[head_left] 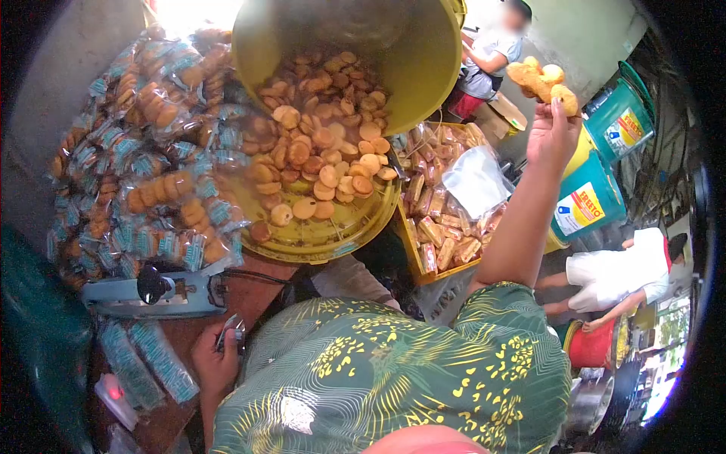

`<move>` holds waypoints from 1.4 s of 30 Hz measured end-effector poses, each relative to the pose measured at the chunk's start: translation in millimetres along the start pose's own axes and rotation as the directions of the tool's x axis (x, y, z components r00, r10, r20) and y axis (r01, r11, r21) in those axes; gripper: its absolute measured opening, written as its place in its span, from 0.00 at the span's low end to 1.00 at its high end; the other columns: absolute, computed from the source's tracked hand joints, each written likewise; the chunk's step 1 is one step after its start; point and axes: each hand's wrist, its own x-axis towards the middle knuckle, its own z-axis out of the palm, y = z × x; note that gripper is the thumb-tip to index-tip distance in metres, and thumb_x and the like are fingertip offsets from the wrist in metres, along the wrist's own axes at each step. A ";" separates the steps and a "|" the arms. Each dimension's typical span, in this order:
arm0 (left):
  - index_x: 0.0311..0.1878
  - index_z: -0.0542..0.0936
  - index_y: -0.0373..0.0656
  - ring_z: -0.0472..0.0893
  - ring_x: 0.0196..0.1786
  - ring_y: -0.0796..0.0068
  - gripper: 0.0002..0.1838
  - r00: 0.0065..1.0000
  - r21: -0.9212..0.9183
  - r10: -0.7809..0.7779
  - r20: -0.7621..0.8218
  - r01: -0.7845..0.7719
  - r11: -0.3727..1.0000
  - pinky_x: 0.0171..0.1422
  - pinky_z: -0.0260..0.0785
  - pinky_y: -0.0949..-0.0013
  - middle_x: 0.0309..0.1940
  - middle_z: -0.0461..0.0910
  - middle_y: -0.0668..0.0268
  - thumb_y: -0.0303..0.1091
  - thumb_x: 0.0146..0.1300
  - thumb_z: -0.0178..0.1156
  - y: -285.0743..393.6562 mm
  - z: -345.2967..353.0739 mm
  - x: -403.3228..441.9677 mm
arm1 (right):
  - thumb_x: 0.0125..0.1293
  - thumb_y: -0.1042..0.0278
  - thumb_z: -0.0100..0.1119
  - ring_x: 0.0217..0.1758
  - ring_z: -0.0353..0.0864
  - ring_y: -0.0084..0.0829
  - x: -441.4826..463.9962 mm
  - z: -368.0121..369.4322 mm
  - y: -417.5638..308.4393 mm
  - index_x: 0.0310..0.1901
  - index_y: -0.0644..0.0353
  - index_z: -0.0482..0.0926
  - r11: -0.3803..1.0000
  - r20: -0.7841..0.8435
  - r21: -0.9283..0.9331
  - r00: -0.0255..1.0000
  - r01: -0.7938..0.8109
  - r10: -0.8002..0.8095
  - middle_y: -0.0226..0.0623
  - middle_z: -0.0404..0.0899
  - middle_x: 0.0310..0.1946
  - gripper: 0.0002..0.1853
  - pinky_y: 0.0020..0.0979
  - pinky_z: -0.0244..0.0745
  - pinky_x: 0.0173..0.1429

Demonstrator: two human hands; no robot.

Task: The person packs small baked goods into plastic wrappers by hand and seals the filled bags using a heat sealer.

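Observation:
My right hand [556,136] is raised at the upper right, its fingers closed on several round golden-brown cookies [533,78]. At the lower left, my left hand [215,359] is closed around something small and shiny, partly hidden by the fingers. Just beyond the left hand sits a light-blue bag sealer [155,295] with a black knob. Two stacks of teal-printed plastic bags [162,361] lie beside that hand. Loose cookies [325,159] spill from a tipped yellow tub [423,68] onto a yellow round lid [333,246].
Packed bags of cookies [155,181] are heaped at the left. A yellow crate [427,276] of wrapped packets, with a clear plastic sheet [476,181] on top, stands right of the tub. Teal buckets [586,200] and two other people [616,272] are at the right.

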 end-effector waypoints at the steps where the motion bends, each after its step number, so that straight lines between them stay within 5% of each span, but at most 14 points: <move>1: 0.46 0.82 0.37 0.81 0.38 0.73 0.11 1.000 0.005 -0.007 -0.009 0.007 1.000 0.46 0.73 0.68 0.37 0.84 0.61 0.36 0.69 0.61 -2.7 0.1 -0.5 | 0.66 0.71 0.62 0.41 0.80 0.28 -5.9 -1.4 5.0 0.53 0.63 0.74 0.986 0.058 0.149 0.996 -0.077 0.069 0.40 0.81 0.47 0.16 0.33 0.78 0.52; 5: 0.45 0.82 0.37 0.80 0.39 0.76 0.10 0.999 0.073 0.024 -0.026 -0.022 0.997 0.45 0.73 0.69 0.35 0.84 0.62 0.34 0.68 0.61 -9.6 3.6 0.1 | 0.65 0.72 0.60 0.40 0.80 0.25 -22.0 19.2 20.6 0.49 0.65 0.77 0.742 0.198 0.591 0.949 -0.315 0.244 0.38 0.83 0.42 0.12 0.32 0.77 0.52; 10: 0.46 0.82 0.36 0.81 0.39 0.75 0.10 0.999 0.060 0.033 -0.035 -0.031 0.998 0.46 0.73 0.69 0.36 0.84 0.61 0.32 0.68 0.60 6.4 1.9 0.9 | 0.68 0.68 0.52 0.55 0.79 0.37 -54.2 69.2 40.3 0.61 0.68 0.70 0.517 0.376 0.748 0.907 -0.417 0.189 0.46 0.77 0.58 0.22 0.36 0.77 0.56; 13: 0.46 0.82 0.36 0.81 0.39 0.75 0.10 0.997 0.117 0.046 -0.057 -0.039 0.992 0.47 0.73 0.69 0.36 0.84 0.61 0.31 0.69 0.59 11.8 4.7 0.5 | 0.68 0.67 0.50 0.55 0.80 0.38 -72.6 100.2 46.5 0.63 0.66 0.70 0.425 0.432 0.767 0.877 -0.480 0.210 0.45 0.77 0.59 0.23 0.37 0.77 0.57; 17: 0.47 0.82 0.35 0.81 0.40 0.76 0.10 0.997 0.057 -0.001 -0.076 0.005 0.998 0.47 0.73 0.70 0.37 0.84 0.62 0.30 0.69 0.59 19.8 7.8 -0.6 | 0.71 0.67 0.49 0.56 0.82 0.46 -93.7 122.1 60.8 0.62 0.57 0.71 0.126 0.502 0.828 0.822 -0.547 0.268 0.48 0.78 0.58 0.19 0.43 0.83 0.53; 25: 0.47 0.82 0.36 0.81 0.39 0.75 0.09 0.997 0.121 0.011 -0.076 -0.002 0.993 0.46 0.73 0.70 0.37 0.84 0.61 0.30 0.68 0.60 15.2 10.6 1.1 | 0.67 0.69 0.56 0.50 0.84 0.38 -130.3 149.9 60.3 0.62 0.60 0.72 0.025 0.585 0.766 0.713 -0.642 0.387 0.44 0.81 0.51 0.22 0.41 0.81 0.58; 28: 0.47 0.82 0.36 0.83 0.37 0.72 0.10 0.997 0.238 -0.032 -0.076 0.049 0.970 0.44 0.74 0.68 0.35 0.84 0.58 0.31 0.67 0.61 16.3 11.8 1.9 | 0.66 0.69 0.60 0.47 0.83 0.36 -138.0 155.9 69.9 0.58 0.62 0.75 0.048 0.595 0.770 0.743 -0.637 0.307 0.43 0.82 0.45 0.19 0.39 0.81 0.57; 30: 0.47 0.82 0.36 0.83 0.36 0.70 0.10 0.997 0.311 -0.017 -0.075 0.040 0.950 0.43 0.75 0.67 0.35 0.84 0.57 0.31 0.67 0.61 11.3 12.5 2.3 | 0.66 0.69 0.60 0.45 0.83 0.35 -132.5 170.6 65.6 0.55 0.63 0.76 -0.052 0.556 0.815 0.753 -0.577 0.352 0.43 0.82 0.42 0.17 0.38 0.81 0.56; 35: 0.45 0.83 0.37 0.84 0.35 0.66 0.10 0.993 0.323 0.090 -0.083 -0.059 0.945 0.43 0.76 0.65 0.34 0.84 0.56 0.32 0.66 0.61 15.4 13.8 4.4 | 0.69 0.74 0.56 0.49 0.77 0.29 -132.7 212.0 70.6 0.67 0.63 0.65 -0.237 0.559 0.823 0.809 -0.516 0.178 0.47 0.64 0.65 0.26 0.32 0.79 0.61; 37: 0.45 0.83 0.37 0.85 0.36 0.63 0.10 0.992 0.302 0.061 -0.106 -0.027 0.953 0.43 0.76 0.64 0.34 0.84 0.54 0.33 0.66 0.60 14.7 14.1 3.3 | 0.68 0.75 0.58 0.48 0.77 0.27 -144.8 222.8 56.5 0.68 0.64 0.63 -0.260 0.586 0.805 0.787 -0.534 0.196 0.47 0.66 0.62 0.28 0.31 0.78 0.62; 38: 0.44 0.83 0.37 0.85 0.36 0.62 0.10 0.992 0.289 0.046 -0.118 -0.010 0.957 0.43 0.76 0.64 0.34 0.84 0.54 0.33 0.66 0.60 14.2 15.4 2.8 | 0.70 0.66 0.58 0.47 0.79 0.32 -144.8 226.7 56.4 0.53 0.60 0.77 -0.244 0.607 0.793 0.756 -0.557 0.246 0.36 0.81 0.42 0.13 0.35 0.79 0.59; 42: 0.43 0.83 0.39 0.85 0.35 0.58 0.10 0.992 0.378 0.078 -0.098 -0.036 0.925 0.42 0.76 0.62 0.33 0.84 0.53 0.34 0.66 0.61 10.5 13.6 3.0 | 0.67 0.65 0.62 0.51 0.79 0.31 -113.4 248.9 30.3 0.54 0.60 0.76 -0.326 0.515 0.830 0.846 -0.453 0.137 0.36 0.80 0.45 0.17 0.34 0.81 0.58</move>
